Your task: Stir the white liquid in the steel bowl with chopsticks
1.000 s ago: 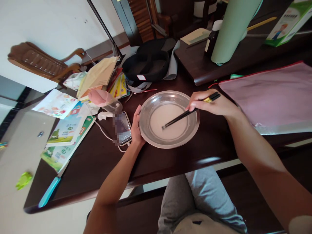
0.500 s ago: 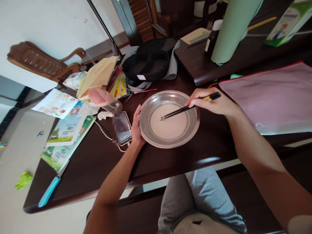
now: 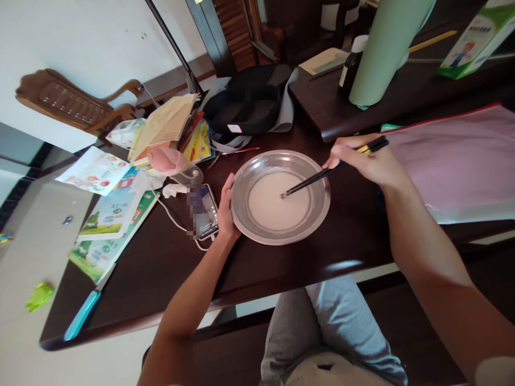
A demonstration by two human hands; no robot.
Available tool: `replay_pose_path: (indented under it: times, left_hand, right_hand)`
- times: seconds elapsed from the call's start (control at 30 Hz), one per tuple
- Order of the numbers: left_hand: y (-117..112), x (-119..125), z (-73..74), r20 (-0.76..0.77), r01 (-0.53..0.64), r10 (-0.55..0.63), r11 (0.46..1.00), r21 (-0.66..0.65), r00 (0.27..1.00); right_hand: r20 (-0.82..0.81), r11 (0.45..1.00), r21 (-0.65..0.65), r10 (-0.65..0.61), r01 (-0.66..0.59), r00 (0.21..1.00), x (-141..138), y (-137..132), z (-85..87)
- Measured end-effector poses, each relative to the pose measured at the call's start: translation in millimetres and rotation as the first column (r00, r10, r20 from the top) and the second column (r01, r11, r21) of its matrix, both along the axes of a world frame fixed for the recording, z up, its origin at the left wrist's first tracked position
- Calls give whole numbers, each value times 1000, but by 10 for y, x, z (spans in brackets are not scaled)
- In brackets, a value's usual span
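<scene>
A round metal bowl (image 3: 317, 225) with a wide rim is on the dark table. Pale, milky liquid (image 3: 269, 206) covers its bottom. My left hand (image 3: 228, 212) grips the bowl's left rim, thumb at the upper edge; the fingers underneath are hidden. Above the bowl's right side, my right hand (image 3: 356, 158) is closed around a pair of black chopsticks (image 3: 316, 177) with gold bands near the top. The chopstick tips are at the liquid, a little right of the bowl's middle.
A phone (image 3: 207, 212) with a white cable lies left of the bowl. Booklets (image 3: 104, 214) and a blue-handled knife (image 3: 82, 316) are farther left. A black case (image 3: 243, 107) stands behind. To the right are a pink zip pouch (image 3: 454, 161) and a green cylinder (image 3: 388, 53).
My right hand has moved right and slightly up, drawing the chopstick tips rightward through the bowl. My left hand keeps its hold on the rim.
</scene>
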State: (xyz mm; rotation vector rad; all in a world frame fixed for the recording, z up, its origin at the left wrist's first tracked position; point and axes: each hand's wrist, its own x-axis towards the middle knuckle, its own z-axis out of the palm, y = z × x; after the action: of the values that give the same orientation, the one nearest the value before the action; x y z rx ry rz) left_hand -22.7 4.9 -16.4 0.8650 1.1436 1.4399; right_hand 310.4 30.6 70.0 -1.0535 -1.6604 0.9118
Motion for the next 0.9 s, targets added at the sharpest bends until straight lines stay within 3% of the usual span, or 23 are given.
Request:
replay_pose_path:
  times: [0.07, 0.17, 0.23, 0.4, 0.47, 0.63, 0.8, 0.9]
  left_hand:
    - [-3, 4, 9, -5, -1, 1, 1000, -10, 1000]
    - [-2, -3, 10, -35, 13, -13, 1000, -10, 999]
    - [2, -13, -1, -45, 14, -14, 1000, -4, 999]
    - [6, -22, -37, -52, 17, -16, 1000, 18, 999]
    - [5, -18, -44, -42, 9, -9, 1000, 20, 999]
    - [13, -26, -60, -1, 1, -1, 1000, 9, 1000]
    - [24, -60, -87, 2, 44, -44, 998, 36, 999]
    - [22, -66, -94, 4, 61, -61, 997, 43, 998]
  right_hand:
    - [-8, 999, -23, 24, -24, 1000, 11, -12, 16]
    - [13, 981, -57, 185, -184, 983, -52, -18, 11]
    - [31, 974, -49, 222, -220, 975, -85, -9, -2]
    - [8, 1000, 11, 6, -6, 1000, -2, 5, 10]
    - [-5, 1000, -10, 23, -23, 1000, 4, -2, 14]
    - [43, 979, -46, 200, -198, 979, -108, -6, -22]
    - [-7, 1000, -16, -11, 11, 1000, -28, -14, 18]
    - [-24, 998, -51, 44, -45, 999, -18, -30, 34]
